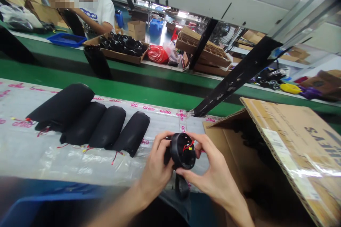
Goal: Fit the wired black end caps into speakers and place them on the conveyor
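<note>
A round black plastic housing (175,150) is held between both hands, its open end tilted toward me. Inside it show red wires (188,145) with a small yellow connector. My left hand (160,159) is closed around its left side. On the right rim, the thumb and fingers of my right hand (213,161) grip it above and below. A black strap-like loop (182,186) hangs below the housing; whether it is joined to it I cannot tell. To the left lie several black cylinders (109,126) with short red and yellow wires at their near ends.
An open cardboard box (226,145) with dark contents stands close on the right. Beyond the plastic-covered bench (53,159) runs a green conveyor belt (149,90) carrying a black cylinder (97,62). A slanted black post (234,74) rises at the bench's far edge. Across the belt is a person (103,10).
</note>
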